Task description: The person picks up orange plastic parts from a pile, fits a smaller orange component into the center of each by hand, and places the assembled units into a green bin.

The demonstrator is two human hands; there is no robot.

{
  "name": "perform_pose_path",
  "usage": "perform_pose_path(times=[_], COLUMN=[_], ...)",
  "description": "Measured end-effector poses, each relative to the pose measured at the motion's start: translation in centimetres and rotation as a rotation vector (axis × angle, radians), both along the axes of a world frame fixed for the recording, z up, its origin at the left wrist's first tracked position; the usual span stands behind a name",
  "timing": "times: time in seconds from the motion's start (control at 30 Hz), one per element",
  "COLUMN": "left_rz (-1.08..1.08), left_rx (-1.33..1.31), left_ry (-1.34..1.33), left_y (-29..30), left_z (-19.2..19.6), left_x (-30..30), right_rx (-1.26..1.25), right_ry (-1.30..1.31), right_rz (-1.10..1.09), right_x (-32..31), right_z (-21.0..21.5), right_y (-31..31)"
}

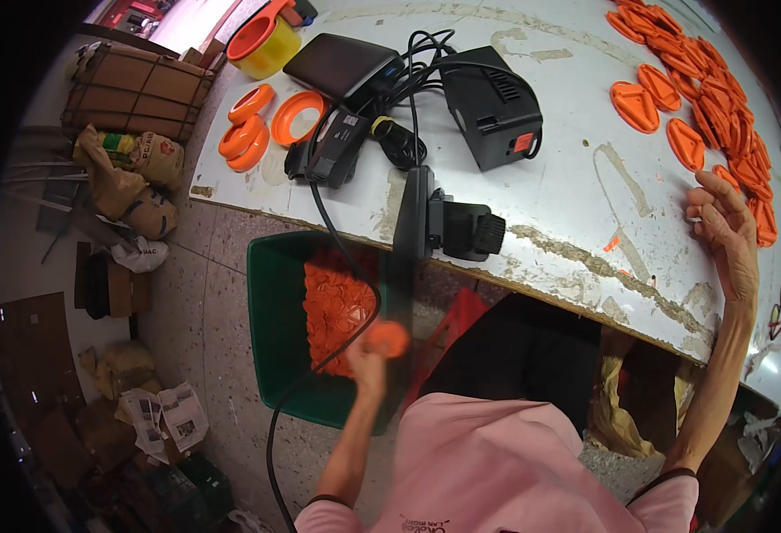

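Holding one orange piece (389, 338), left hand (368, 362) seems clenched; right hand (728, 233) released.

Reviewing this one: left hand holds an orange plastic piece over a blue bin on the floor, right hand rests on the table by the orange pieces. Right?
Not quite: the head view shows the bin is green, not blue. The left hand does hold an orange piece over it, and the right hand rests on the table by the orange pieces.

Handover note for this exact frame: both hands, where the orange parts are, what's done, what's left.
Left hand: shut on a round orange piece, blurred, above the green bin of orange pieces on the floor.
Right hand: open, fingers on the white table beside the rows of flat orange parts.
Done: many parts laid in rows at the table's right.
Left: the bin looks well filled.
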State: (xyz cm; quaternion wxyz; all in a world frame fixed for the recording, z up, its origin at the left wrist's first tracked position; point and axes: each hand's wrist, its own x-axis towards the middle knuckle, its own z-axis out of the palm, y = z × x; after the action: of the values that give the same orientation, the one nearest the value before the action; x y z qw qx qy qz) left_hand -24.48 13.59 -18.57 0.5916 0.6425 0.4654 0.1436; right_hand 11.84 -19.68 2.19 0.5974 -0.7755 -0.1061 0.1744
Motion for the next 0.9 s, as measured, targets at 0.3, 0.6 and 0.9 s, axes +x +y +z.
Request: perform_pose_path(times=[0.3,0.6,0.9], left_rz=[0.505,0.214,-0.61], left_rx=[-0.397,0.248,0.256], left_ry=[0.2,0.387,-0.178], left_y=[8.9,11.2,-3.7], left_z=[-17.5,-17.6,9.3], left_x=[-9.3,-8.0,4.3], right_rx=[0.155,-0.244,-0.642], right_ry=[0.035,-0.559,-0.89], right_rz=[-0.123,0.048,0.207], right_x=[-0.3,1.2,5.0], right_z=[-0.1,1.4,0.5], right_y=[1.2,6.0,8.5])
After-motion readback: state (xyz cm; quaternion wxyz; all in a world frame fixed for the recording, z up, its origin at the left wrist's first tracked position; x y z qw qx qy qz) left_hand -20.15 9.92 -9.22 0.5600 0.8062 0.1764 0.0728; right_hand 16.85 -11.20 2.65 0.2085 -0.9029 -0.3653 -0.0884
